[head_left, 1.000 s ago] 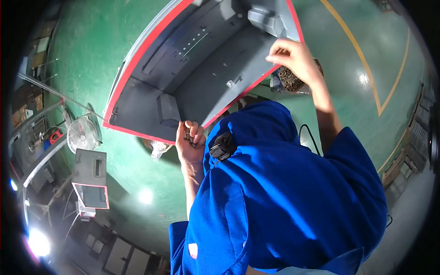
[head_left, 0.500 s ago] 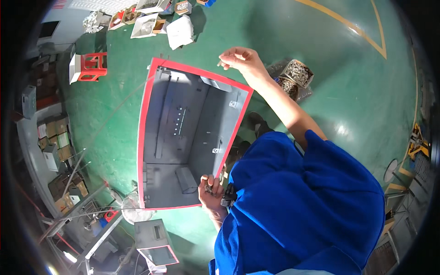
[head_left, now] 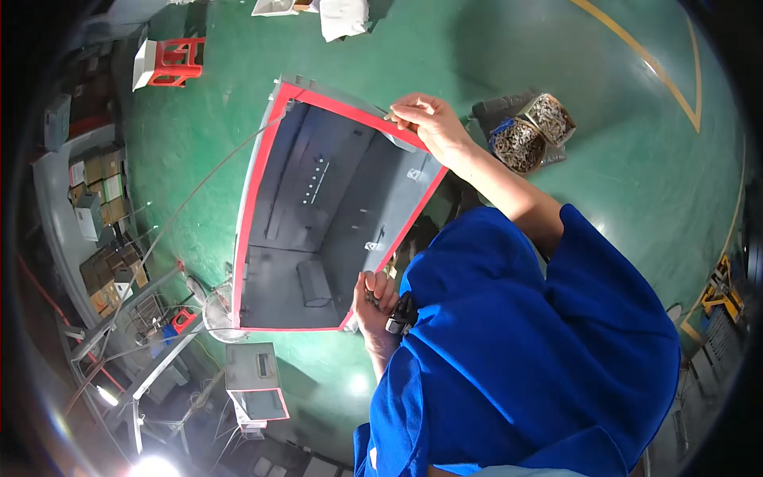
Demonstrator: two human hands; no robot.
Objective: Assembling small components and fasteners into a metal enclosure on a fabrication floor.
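Note:
An open dark grey metal cabinet (head_left: 298,215) with a red rim lies in front of me, its inside facing up. My right hand (head_left: 429,123) is at the rim's far right part, thumb and forefinger pinched on something tiny at the edge. What it pinches is too small to name. My left hand (head_left: 376,302) is beside the near lower corner of the cabinet, its fingers curled in. Whatever lies in that palm is mostly hidden. Inside the cabinet are a grey box-shaped bracket (head_left: 314,284) and small metal catches (head_left: 373,246) along one wall.
Two containers of small metal parts (head_left: 520,143) stand on the green floor right of the cabinet. A red stool (head_left: 179,62) is at the far left. A fan (head_left: 218,312) and a smaller grey cabinet (head_left: 253,370) stand close by. A thin cable (head_left: 199,187) runs from the cabinet's corner.
My right hand has come down from above the cabinet onto its rim. My left hand's fingers have curled tighter. The whole view has shifted a little.

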